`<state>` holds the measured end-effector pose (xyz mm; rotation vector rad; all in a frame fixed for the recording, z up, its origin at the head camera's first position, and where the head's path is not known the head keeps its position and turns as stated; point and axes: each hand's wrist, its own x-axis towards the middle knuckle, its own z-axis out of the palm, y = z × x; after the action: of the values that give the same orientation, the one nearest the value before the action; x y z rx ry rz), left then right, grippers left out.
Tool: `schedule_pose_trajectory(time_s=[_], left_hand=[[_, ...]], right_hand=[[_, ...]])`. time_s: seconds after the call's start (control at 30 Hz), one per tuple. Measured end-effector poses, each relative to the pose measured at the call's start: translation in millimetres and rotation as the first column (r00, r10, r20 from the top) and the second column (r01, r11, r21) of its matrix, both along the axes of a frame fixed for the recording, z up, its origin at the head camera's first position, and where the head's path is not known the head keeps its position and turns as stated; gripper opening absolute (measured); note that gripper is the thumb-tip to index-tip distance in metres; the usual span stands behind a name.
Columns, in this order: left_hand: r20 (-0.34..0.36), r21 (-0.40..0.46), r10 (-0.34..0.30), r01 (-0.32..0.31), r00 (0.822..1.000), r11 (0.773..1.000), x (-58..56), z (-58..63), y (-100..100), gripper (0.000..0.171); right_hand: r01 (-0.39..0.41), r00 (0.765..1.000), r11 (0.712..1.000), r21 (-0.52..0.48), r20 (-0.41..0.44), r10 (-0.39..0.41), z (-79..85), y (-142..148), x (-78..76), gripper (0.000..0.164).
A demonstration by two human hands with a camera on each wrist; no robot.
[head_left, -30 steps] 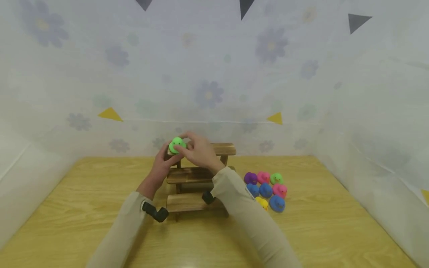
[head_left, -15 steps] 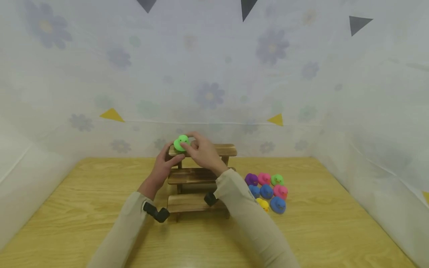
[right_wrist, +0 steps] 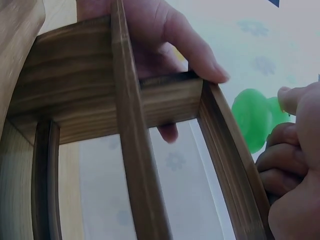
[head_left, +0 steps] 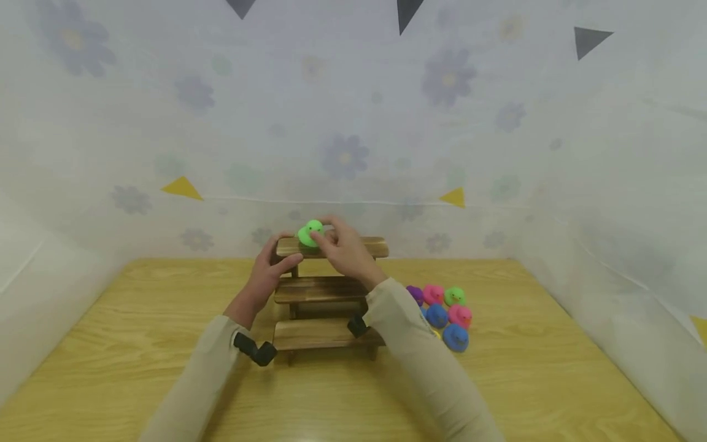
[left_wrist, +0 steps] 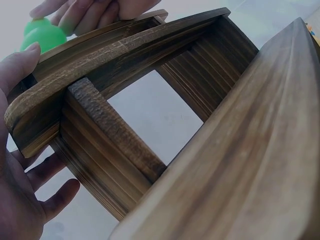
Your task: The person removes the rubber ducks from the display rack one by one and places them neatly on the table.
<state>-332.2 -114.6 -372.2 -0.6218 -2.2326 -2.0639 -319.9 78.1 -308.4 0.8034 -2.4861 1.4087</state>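
A three-tier wooden step shelf [head_left: 326, 331] stands on the table. On its top tier, left of the middle, is a bright green rubber duck [head_left: 307, 236]. My right hand [head_left: 349, 250] pinches this duck from the right, thumb on its front; the same duck [right_wrist: 249, 120] shows beyond the top board in the right wrist view. My left hand [head_left: 262, 274] grips the left end of the top tier. Its thumb lies at the front edge and other fingers reach behind and below the board, as the left hand [left_wrist: 20, 195] shows in the left wrist view.
Right of the shelf, several rubber ducks sit grouped on the table [head_left: 530, 368], among them a blue duck [head_left: 455, 337], a pink duck [head_left: 460, 315] and another green duck [head_left: 455, 296]. My right sleeve [head_left: 425, 344] covers part of the group. Behind hangs a flowered curtain [head_left: 342, 110].
My right hand has slid the green duck rightward along the top tier, away from the left hand. The left hand stays at the shelf's left end.
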Motion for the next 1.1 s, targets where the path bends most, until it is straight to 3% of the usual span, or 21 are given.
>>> schedule_pose_trajectory(time_s=[0.5, 0.9, 1.1], left_hand=[[0.035, -0.004, 0.014, -0.014, 0.999, 1.0, -0.2, 2.5, 5.5, 0.051], [0.037, 0.001, 0.009, -0.009, 0.999, 1.0, -3.0, -3.9, 8.1, 0.051], [0.031, 0.004, -0.001, 0.001, 1.0, 1.0, -3.7, -6.1, 7.9, 0.051]], right_hand=[[0.072, 0.997, 0.997, 0.041, 0.031, -0.073, 3.7, 37.7, 3.8, 0.036], [0.049, 0.997, 0.999, 0.023, 0.062, -0.05, 3.0, 57.8, 11.5, 0.036], [0.047, 0.999, 0.999, 0.023, 0.003, -0.047, 0.6, 68.5, 13.8, 0.035]])
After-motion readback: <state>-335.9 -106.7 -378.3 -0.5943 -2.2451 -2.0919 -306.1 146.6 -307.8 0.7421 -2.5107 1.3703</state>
